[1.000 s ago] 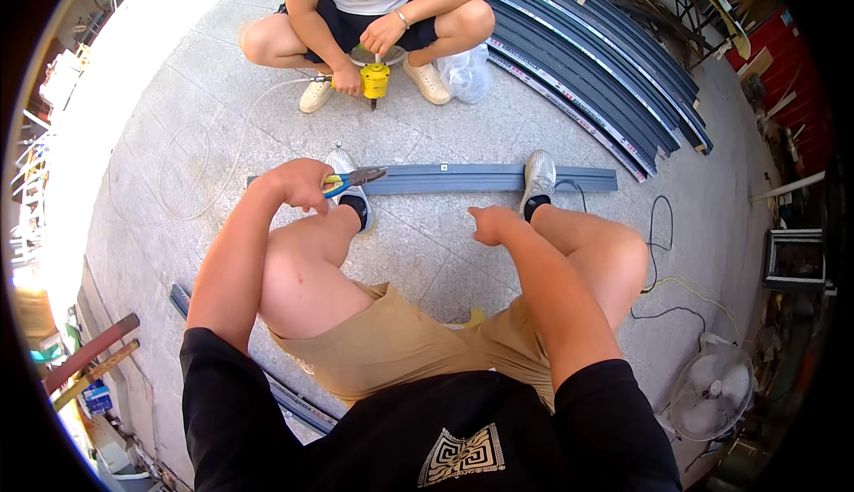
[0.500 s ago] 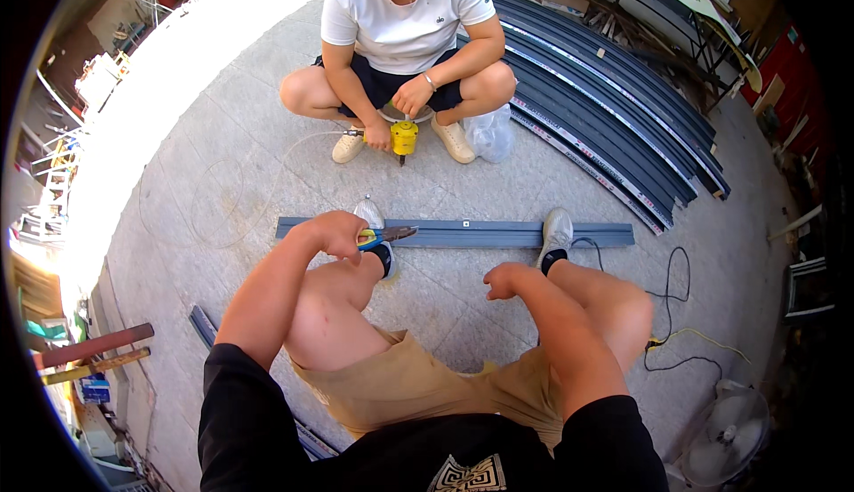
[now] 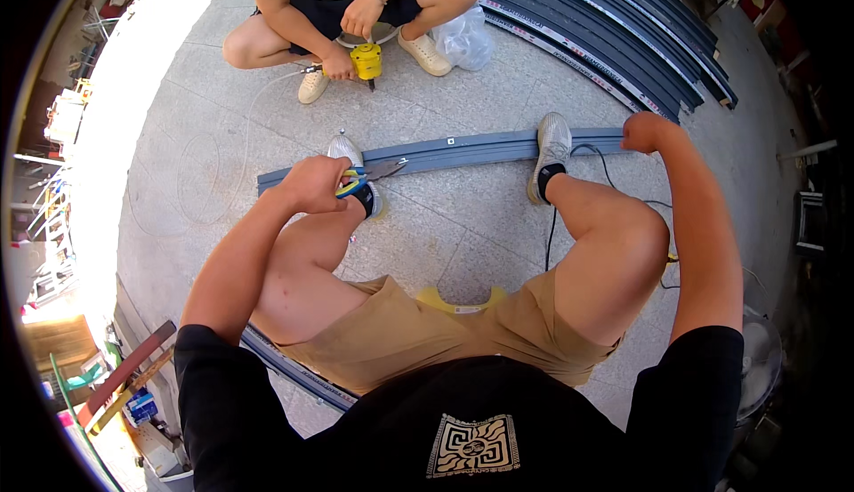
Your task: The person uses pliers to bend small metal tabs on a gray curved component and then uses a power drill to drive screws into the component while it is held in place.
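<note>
My left hand [image 3: 318,184] is closed round the blue-and-yellow handles of a pair of pliers [image 3: 386,170], whose dark jaws point right above the floor. A long grey metal profile [image 3: 427,149] lies crosswise in front of me, by my two shoes. My right hand [image 3: 647,133] is at the profile's right end with its fingers closed on it; the fingertips are partly hidden. A small pale square mark shows on the profile's upper face, between my feet.
Opposite me a person squats, holding a yellow power tool [image 3: 366,61] with a thin hose. Beside them lie a clear plastic bag [image 3: 464,40] and a stack of dark profiles [image 3: 587,25]. A black cable [image 3: 607,168] runs past my right leg. A fan [image 3: 756,367] stands at lower right.
My right hand has moved from over my right shin out to the profile's right end and closed on it. My left hand still holds the pliers. The whole view has shifted downward.
</note>
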Available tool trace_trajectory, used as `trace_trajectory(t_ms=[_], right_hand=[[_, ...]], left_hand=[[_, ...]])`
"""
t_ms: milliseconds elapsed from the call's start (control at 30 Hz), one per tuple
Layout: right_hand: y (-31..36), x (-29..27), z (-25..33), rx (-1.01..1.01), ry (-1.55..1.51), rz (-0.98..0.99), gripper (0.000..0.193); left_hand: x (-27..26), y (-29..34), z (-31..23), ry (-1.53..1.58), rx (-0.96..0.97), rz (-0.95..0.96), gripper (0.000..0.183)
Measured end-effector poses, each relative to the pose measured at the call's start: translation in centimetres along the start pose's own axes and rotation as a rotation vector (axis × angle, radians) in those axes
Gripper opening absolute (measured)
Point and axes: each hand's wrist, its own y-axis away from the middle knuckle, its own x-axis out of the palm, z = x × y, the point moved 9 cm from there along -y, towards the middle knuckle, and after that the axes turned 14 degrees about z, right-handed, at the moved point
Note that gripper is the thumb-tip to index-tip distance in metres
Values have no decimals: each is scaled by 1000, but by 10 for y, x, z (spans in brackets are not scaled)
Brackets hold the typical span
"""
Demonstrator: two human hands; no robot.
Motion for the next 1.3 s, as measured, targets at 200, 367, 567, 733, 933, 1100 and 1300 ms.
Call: trace_trajectory(t_ms=[200, 367, 567, 733, 933, 1100, 1300], right_hand=[[-28, 181, -9, -184, -1104, -203, 42], [-46, 441, 97, 8, -1611, 116, 33], [39, 588, 226, 203, -2088, 330, 32], [41, 592, 291, 150, -2178, 346, 31], [26, 547, 313, 135, -2209, 354, 30], [29, 565, 321, 151, -2288, 329, 30], [35, 588, 322, 180, -2401, 375, 29]], left_hand=[[-1, 16, 2, 0, 18, 19, 45], [13, -50, -14, 34, -13, 111, 45], [61, -99, -53, 44, -47, 164, 46], [97, -125, -85, 15, 6, 218, 47], [122, -100, -88, 54, -146, 384, 51], [160, -103, -74, 55, -175, 310, 51], [175, -94, -73, 101, -230, 249, 52]])
